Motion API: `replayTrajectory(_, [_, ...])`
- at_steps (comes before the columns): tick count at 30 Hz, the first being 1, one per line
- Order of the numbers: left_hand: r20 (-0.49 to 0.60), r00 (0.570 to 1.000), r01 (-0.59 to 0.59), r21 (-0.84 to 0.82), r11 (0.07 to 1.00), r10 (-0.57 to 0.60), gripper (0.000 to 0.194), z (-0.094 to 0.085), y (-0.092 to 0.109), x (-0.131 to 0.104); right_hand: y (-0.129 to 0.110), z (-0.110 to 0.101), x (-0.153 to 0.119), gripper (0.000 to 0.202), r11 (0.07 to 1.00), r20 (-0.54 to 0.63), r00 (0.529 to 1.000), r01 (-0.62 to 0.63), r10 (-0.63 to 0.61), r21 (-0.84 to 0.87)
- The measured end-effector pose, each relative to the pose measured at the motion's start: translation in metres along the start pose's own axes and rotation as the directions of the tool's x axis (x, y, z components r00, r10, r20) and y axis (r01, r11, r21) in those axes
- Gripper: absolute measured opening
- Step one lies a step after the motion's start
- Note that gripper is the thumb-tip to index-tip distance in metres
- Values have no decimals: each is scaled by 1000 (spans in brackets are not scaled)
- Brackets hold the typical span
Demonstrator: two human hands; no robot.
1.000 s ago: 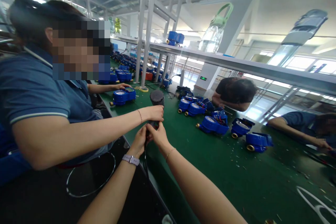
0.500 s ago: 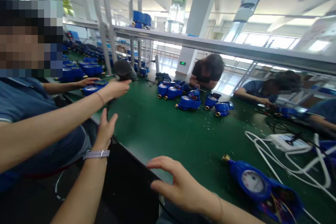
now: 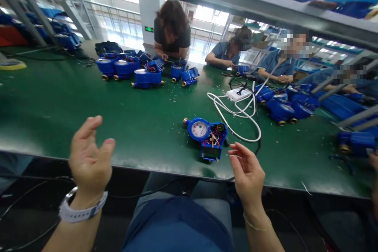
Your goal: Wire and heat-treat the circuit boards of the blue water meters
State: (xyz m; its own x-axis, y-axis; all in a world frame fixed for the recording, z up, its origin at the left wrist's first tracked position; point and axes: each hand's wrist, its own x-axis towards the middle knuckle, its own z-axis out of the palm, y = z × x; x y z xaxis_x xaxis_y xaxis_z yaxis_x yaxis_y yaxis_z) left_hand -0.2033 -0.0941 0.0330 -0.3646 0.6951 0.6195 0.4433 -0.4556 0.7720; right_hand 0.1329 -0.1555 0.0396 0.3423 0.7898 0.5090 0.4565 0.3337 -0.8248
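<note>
My left hand [image 3: 91,153], with a pale watch on its wrist, hovers over the table's near edge. Its fingers and thumb are apart with nothing between them. Farther right, my right hand [image 3: 247,172] is raised beside a blue water meter [image 3: 198,129], fingers loosely curled and thumb apart, holding nothing I can see. That meter lies on the green table [image 3: 141,126] with its round dial facing up. Its side compartment is open, showing coloured wires [image 3: 215,138], and a small dark display [image 3: 210,152] hangs at the near side.
A white power strip [image 3: 238,93] with looped white cable lies beyond the meter. Several blue meters stand at the back left [image 3: 126,67] and the right [image 3: 282,108]. People work across the table. A grey shelf beam [image 3: 206,0] crosses overhead.
My view has swung right, away from the neighbour and the dark handheld device on the left. The open meter now lies near the middle of the view, with my hands on either side.
</note>
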Motion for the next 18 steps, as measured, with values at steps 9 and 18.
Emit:
replayTrajectory(9, [720, 619, -411, -45, 911, 315, 14, 121, 74, -35, 40, 5, 25, 33, 989, 323, 934, -146, 149, -34])
replayTrajectory(18, [713, 682, -187, -46, 981, 163, 13, 168, 72, -59, 47, 21, 26, 12, 977, 305, 949, -140, 85, 163])
